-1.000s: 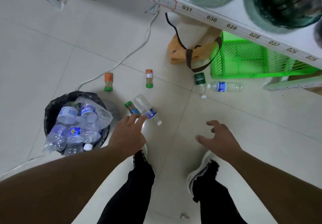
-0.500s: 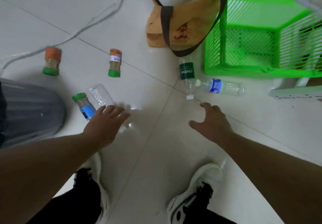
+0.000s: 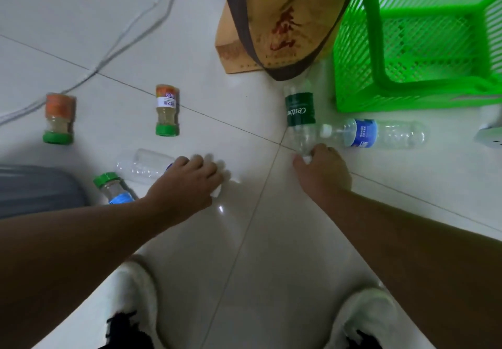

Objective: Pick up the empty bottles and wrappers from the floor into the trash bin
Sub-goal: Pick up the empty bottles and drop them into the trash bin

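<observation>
The floor [image 3: 68,17] is of pale glossy tiles with dark joints; a grey cable [image 3: 130,41] crosses the upper left. At the upper right stand a green plastic basket [image 3: 407,49] and a tan bag [image 3: 274,17]. The left hand [image 3: 187,185] lies curled over a clear bottle [image 3: 141,166] at centre left. The right hand [image 3: 323,169] grips the neck of the green-label bottle [image 3: 300,115], just beside a blue-label bottle [image 3: 375,134].
</observation>
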The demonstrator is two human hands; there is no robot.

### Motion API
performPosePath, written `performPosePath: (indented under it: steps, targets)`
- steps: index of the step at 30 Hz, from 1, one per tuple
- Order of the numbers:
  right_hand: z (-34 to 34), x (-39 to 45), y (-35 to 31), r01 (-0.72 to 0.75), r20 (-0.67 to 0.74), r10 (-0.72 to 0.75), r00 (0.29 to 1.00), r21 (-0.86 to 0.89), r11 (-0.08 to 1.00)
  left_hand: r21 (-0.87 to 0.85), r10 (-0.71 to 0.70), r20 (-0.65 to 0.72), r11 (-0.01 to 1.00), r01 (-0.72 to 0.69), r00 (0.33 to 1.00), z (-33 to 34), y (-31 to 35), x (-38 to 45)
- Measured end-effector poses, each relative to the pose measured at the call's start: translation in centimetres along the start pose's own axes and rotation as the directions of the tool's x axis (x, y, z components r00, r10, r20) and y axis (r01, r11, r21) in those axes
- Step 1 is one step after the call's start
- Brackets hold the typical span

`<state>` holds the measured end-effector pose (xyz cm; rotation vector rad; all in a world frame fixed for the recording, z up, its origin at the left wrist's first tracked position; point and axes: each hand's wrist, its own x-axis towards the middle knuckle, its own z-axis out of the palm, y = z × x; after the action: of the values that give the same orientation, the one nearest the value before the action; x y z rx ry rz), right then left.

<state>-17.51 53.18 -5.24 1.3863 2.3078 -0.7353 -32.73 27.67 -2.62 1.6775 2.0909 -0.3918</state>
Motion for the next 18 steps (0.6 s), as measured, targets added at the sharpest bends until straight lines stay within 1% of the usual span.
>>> performPosePath:
  steps: [3,6,9,12,18]
  targets:
    - [-1.8,-2.1,-0.7,-0.024,0.028,0.024,0.999,0.015,1.000,-0.065,-0.003,-0.057,0.998,-0.001,0.998,-2.4,1.5,-0.5]
    - [-5.6,-6.3,-0.7,-0.021,0.025,0.020,1.000,0.037,0.999,-0.093,-0.011,-0.063,0.996,0.005,0.998,-5.9,3.2,-2.4]
    - [-10.0,-11.1,-0.3,0.002,0.068,-0.003,0.998,0.009,1.000,-0.124,-0.019,-0.054,0.992,0.013,0.998,-10.0,4.5,-5.7]
    - [-14.7,-15.3,-0.1,0.003,0.108,-0.003,0.994,0.005,1.000,-0.124,0.003,-0.052,0.992,-0.009,0.999,-14.1,5.6,-9.5]
    - [-22.4,-22.8,-1.9,-0.034,0.128,0.029,0.991,0.036,0.999,-0.123,0.002,-0.065,0.992,-0.010,0.998,-21.8,5.7,-16.1]
